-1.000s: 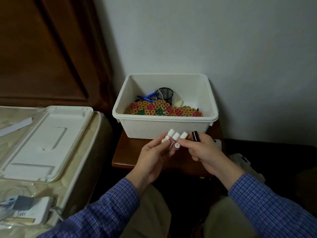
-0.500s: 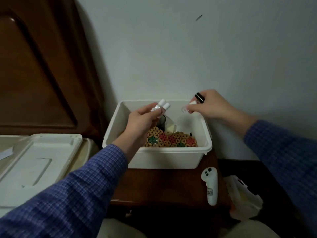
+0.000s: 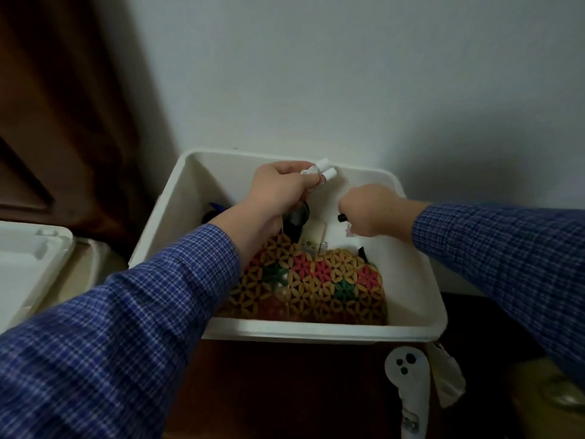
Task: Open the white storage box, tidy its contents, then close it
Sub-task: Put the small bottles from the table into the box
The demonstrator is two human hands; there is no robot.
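A pale wall rises behind a dark wooden stand, and on the stand sits the white storage box [image 3: 421,280], lid off, directly under both my hands. My left hand [image 3: 278,188] is inside it near the far wall, fingers curled round two small white-capped bottles [image 3: 326,172]. My right hand [image 3: 370,217], just beside the left and lower, grips a small black-capped item [image 3: 342,218]. Below my hands a woven flower mat [image 3: 316,280] covers the box floor. The lid [image 3: 28,264] lies well off to the left of my left arm; a white controller [image 3: 408,378] rests below my right arm.
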